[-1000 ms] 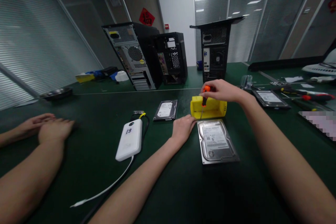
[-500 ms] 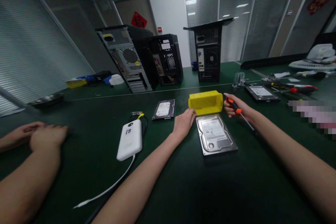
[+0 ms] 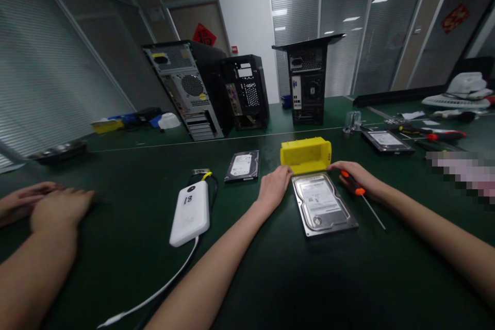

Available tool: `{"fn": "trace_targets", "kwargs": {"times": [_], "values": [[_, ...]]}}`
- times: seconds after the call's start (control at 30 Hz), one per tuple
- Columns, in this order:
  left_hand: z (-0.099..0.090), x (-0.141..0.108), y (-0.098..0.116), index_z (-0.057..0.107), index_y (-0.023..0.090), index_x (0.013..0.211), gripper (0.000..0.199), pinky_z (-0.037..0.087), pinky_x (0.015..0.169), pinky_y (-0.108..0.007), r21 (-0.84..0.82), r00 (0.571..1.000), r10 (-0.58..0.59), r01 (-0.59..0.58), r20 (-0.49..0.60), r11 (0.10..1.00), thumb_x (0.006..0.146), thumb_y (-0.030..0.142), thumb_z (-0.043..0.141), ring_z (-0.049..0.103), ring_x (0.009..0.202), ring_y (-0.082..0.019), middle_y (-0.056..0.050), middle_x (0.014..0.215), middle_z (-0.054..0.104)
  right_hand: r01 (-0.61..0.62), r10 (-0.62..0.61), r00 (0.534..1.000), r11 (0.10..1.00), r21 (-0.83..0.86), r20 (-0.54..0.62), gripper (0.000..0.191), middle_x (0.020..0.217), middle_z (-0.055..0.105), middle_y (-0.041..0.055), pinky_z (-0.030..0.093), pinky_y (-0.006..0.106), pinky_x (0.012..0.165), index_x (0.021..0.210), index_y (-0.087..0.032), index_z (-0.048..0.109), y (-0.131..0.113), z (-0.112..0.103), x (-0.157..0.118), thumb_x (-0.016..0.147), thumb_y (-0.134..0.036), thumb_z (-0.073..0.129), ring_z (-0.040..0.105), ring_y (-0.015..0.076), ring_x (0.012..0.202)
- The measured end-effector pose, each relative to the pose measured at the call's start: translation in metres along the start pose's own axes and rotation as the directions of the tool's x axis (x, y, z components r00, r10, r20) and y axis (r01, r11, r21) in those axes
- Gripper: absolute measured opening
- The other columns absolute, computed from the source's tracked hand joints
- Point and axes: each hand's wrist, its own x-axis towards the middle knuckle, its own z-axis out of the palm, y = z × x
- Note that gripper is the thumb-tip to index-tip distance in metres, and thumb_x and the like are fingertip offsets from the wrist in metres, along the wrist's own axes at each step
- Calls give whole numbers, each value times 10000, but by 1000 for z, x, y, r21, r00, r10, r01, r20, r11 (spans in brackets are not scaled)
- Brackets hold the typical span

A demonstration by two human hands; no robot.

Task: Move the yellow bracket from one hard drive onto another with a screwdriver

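Observation:
A silver hard drive [image 3: 323, 203] lies label up on the green table, close to the front of a yellow plastic bin [image 3: 305, 154]. My left hand [image 3: 274, 185] has its fingers closed at the bin's lower left corner, beside the drive's far left corner. Which of the two it grips, I cannot tell. In my right hand [image 3: 358, 178] is a screwdriver [image 3: 356, 185] with an orange and black handle, its shaft slanting down to the right. My right fingertips reach the bin's lower right corner, near the drive's far right corner.
Left of my hands lie another hard drive [image 3: 243, 165] and a white power bank [image 3: 190, 212] with a cable. A third drive [image 3: 386, 141] sits right, near several tools. Computer cases [image 3: 193, 87] stand behind. Another person's hands [image 3: 58, 203] rest at far left.
My right hand has lowered from beside the bin to its lower right corner. The screwdriver has come down with it. My left hand stays at the bin's left corner; the view has shifted slightly.

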Motion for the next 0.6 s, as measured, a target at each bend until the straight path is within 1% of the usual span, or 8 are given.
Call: {"fn": "trace_targets", "kwargs": {"times": [0.07,0.17,0.23,0.27,0.33,0.4,0.5,0.6], "values": [[0,0,0,532,190,1037,255,461,713,-262,-15,1000,5,-5,6,1000,946,335,342,623,914,-194,-48,1069,631,-25,24,1000,998,-51,-16,331,482,503,-28,305,210,385,906,-173,691,-5,-2,-4,773,-420,517,439,91,422],[0,-2,0,540,192,1064,256,472,721,-271,-29,1000,27,-27,-1,999,941,325,360,620,928,-193,-46,1092,629,-44,46,999,992,-114,10,312,567,584,9,379,240,450,878,-193,722,-10,-7,-10,774,-407,521,520,127,520],[0,-3,0,559,202,1065,245,477,739,-275,-30,998,59,-59,0,998,935,305,380,615,944,-191,-37,1097,630,-29,34,999,988,-153,33,310,703,655,37,444,277,548,880,-207,733,-10,-10,-13,778,-417,529,586,163,651],[0,-4,0,571,208,1060,238,478,756,-276,-33,997,79,-79,2,996,931,292,390,611,954,-187,-32,1098,630,-16,26,998,984,-175,52,313,811,681,45,470,299,633,901,-220,735,-9,-11,-13,784,-427,531,609,183,752],[1,-5,-2,588,220,1056,227,477,792,-277,-40,993,118,-118,9,992,923,262,409,603,978,-180,-20,1106,629,-1,21,995,978,-211,93,328,1034,676,35,453,331,834,965,-252,725,-7,-13,-11,796,-455,530,595,208,968],[1,-5,-3,594,231,1074,232,477,815,-283,-44,991,134,-133,11,990,916,246,425,595,999,-178,-14,1125,624,-6,38,990,974,-225,135,357,1163,636,21,386,340,963,1028,-269,703,-5,-15,-9,797,-483,534,549,211,1097],[0,-3,-6,596,258,1115,261,476,829,-289,-35,990,141,-140,16,990,915,264,429,590,1019,-181,-10,1152,616,-11,52,982,976,-219,180,397,1202,619,26,362,351,1006,1077,-261,680,-5,-14,-8,788,-498,546,539,212,1128],[-1,2,-11,605,285,1124,275,476,809,-278,-2,986,166,-166,34,986,914,275,428,597,1013,-181,-3,1140,623,41,4,977,978,-204,214,410,1242,595,26,368,353,1011,1092,-254,672,-9,-8,-13,789,-500,545,526,219,1151]]}}
